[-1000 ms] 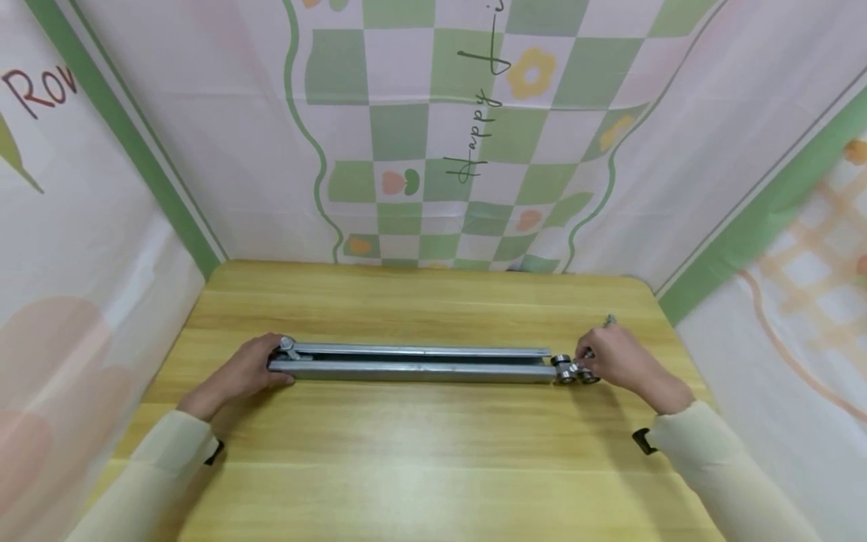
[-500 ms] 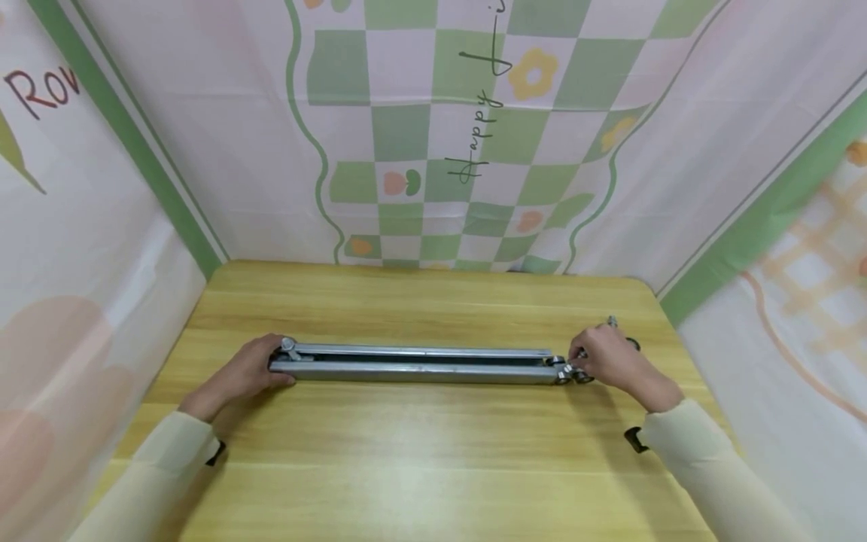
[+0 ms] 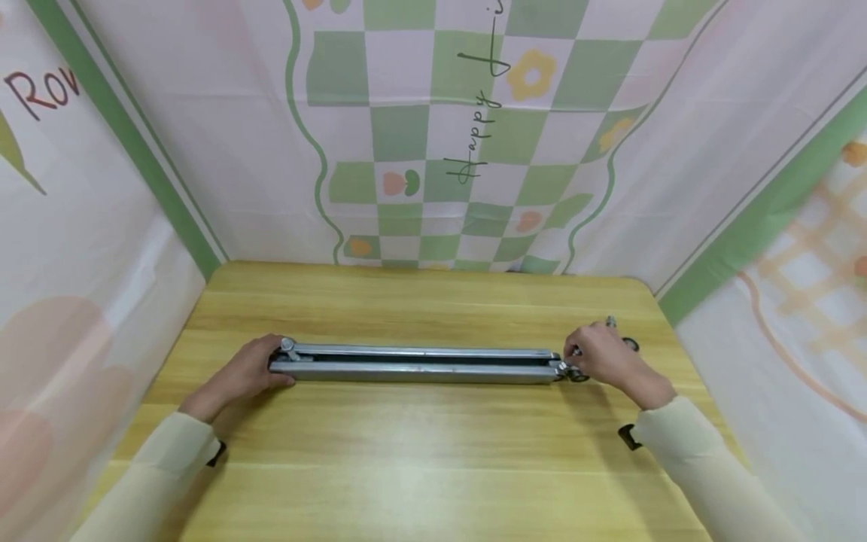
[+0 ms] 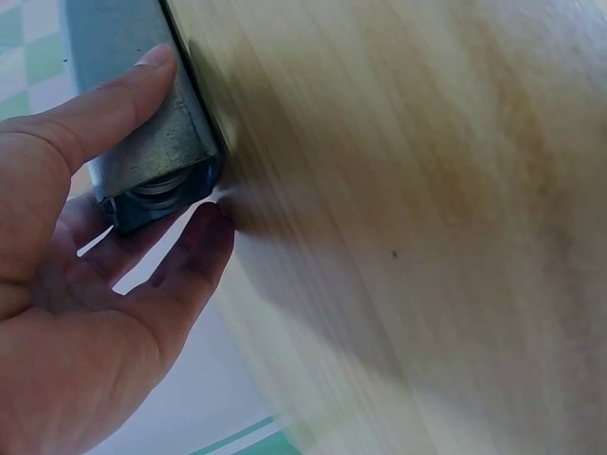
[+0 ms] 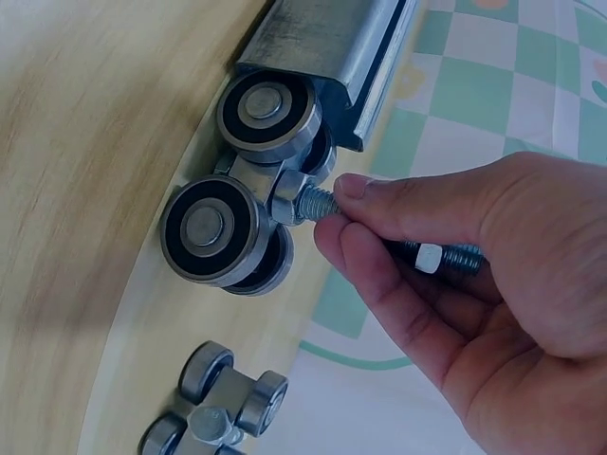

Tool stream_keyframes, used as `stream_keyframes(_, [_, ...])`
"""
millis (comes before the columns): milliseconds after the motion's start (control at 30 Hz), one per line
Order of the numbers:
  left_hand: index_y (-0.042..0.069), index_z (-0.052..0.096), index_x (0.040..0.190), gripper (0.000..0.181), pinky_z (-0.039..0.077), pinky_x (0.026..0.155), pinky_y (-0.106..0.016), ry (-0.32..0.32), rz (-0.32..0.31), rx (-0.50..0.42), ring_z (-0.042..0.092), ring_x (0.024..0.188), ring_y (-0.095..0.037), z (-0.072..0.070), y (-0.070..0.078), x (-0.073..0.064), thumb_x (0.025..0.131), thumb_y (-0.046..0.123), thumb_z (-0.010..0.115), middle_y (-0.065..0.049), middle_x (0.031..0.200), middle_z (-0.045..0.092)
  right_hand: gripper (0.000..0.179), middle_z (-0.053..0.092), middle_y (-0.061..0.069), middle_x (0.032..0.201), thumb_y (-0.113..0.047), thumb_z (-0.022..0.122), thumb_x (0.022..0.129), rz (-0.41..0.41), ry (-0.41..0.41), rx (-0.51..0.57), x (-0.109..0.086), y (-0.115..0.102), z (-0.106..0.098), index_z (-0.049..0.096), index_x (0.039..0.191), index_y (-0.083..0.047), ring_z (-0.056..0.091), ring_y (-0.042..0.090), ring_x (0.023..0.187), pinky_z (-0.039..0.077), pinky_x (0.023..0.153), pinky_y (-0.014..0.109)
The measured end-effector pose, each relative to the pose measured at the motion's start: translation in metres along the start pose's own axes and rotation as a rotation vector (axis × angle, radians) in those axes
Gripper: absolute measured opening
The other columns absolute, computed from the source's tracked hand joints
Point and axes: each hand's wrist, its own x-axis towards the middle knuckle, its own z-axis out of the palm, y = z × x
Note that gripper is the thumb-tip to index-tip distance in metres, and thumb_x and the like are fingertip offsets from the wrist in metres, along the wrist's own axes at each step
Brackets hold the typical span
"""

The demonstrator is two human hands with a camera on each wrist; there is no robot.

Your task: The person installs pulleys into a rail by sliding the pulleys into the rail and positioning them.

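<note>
Roller trolley (image 5: 250, 177) sits at least partly outside the rail (image 3: 420, 370); second trolley (image 5: 226, 400) lies apart. Right hand (image 3: 608, 358) pinches the bolt (image 5: 318, 203), left hand (image 3: 246, 369) grips the rail.

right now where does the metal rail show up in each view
Head: the metal rail lies across the picture, just below centre.
Left wrist: upper left, one end held by the left hand.
Right wrist: top, right of centre, other end at the roller trolley.
Shared landmark: wooden table.
</note>
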Motion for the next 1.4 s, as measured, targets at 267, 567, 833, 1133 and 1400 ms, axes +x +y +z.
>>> stream_keyframes(267, [-0.008,0.065,0.118,0.052,0.053,0.086,-0.053,-0.01,-0.016,-0.003,0.064,0.097,-0.031,0.0,0.0,0.0,0.081,0.013,0.093,-0.018,0.107,0.069,0.013,0.078,0.006,0.084,0.007,0.082,0.084,-0.007,0.007,0.002,-0.002,-0.001,0.001,0.082,0.086,-0.006,0.064,0.009,0.068,0.06,0.067,0.041])
stream_keyframes(567, [-0.009,0.065,0.118,0.052,0.053,0.087,-0.053,-0.001,-0.003,-0.008,0.065,0.097,-0.032,0.0,0.001,-0.001,0.081,0.013,0.093,-0.019,0.108,0.069,0.014,0.078,0.005,0.083,0.008,0.082,0.084,-0.021,0.01,-0.002,-0.003,-0.001,0.001,0.081,0.085,-0.006,0.067,0.012,0.069,0.06,0.067,0.041])
stream_keyframes(833, [-0.009,0.065,0.119,0.053,0.054,0.088,-0.054,-0.001,-0.003,-0.008,0.065,0.099,-0.033,0.0,0.002,-0.001,0.081,0.013,0.093,-0.02,0.11,0.069,0.013,0.077,0.004,0.082,0.006,0.082,0.085,-0.033,0.004,-0.012,-0.002,-0.003,-0.001,0.081,0.084,-0.007,0.06,0.006,0.065,0.058,0.063,0.036])
stream_keyframes(1133, [-0.008,0.065,0.118,0.052,0.053,0.086,-0.053,0.006,0.004,0.002,0.064,0.097,-0.032,0.001,0.0,-0.002,0.081,0.014,0.093,-0.019,0.108,0.069,0.012,0.078,0.004,0.084,0.005,0.083,0.085,-0.033,0.001,-0.005,0.0,-0.008,0.0,0.081,0.086,-0.007,0.067,0.011,0.069,0.06,0.067,0.041])
stream_keyframes(1400, [-0.01,0.064,0.12,0.054,0.053,0.088,-0.056,0.014,0.007,0.001,0.065,0.098,-0.034,0.002,-0.002,-0.002,0.08,0.012,0.093,-0.02,0.108,0.069,0.012,0.078,0.005,0.087,0.004,0.083,0.087,-0.019,-0.004,0.033,0.002,-0.015,0.001,0.082,0.09,-0.007,0.07,0.013,0.071,0.061,0.066,0.037])
